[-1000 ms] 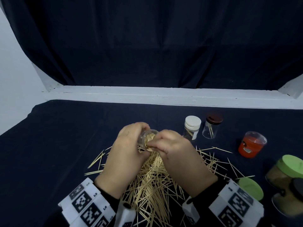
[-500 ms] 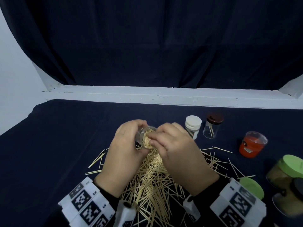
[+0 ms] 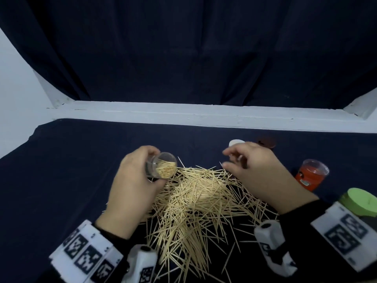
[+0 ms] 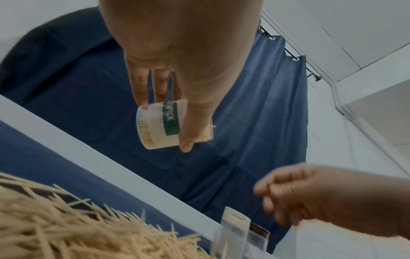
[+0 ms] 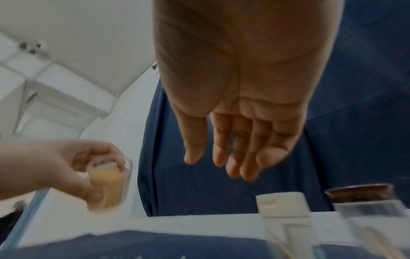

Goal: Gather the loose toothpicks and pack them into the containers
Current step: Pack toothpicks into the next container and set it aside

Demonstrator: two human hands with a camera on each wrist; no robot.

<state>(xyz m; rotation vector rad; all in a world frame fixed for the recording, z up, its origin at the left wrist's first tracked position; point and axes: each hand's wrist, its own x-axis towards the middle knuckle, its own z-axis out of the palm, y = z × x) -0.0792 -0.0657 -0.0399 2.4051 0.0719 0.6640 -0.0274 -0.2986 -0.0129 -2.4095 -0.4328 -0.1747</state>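
Loose pale wooden toothpicks [image 3: 195,203] heaped in a broad tangle on the dark navy cloth-covered bench [image 3: 61,180], nearest the wearer, between the two wrists. Left hand [image 3: 132,186] raised over the heap's left edge, grip curled round a small clear plastic container [image 3: 163,168] with a white and green label, thumb on one side and fingers on the other; container tipped, mouth turned toward the camera, packed partway with toothpick ends. Right hand [image 3: 259,172] over the heap's right edge, apart from the container, grip slack and holding nothing, fingers [image 5: 235,154] loosely bent and close together in the wrist view. Green round lid [image 3: 362,202] at the near right edge, on a jar mostly cut off by the frame. Red-filled clear plastic jar [image 3: 311,176] farther back on the right. Just beyond the right hand, a white-capped clear vial [image 3: 236,142] and a brown-capped clear vial [image 3: 266,141], side by side, largely hidden by the knuckles. White ledge [image 3: 183,115] along the bench's far side, dark blue curtain [image 3: 193,48] behind.
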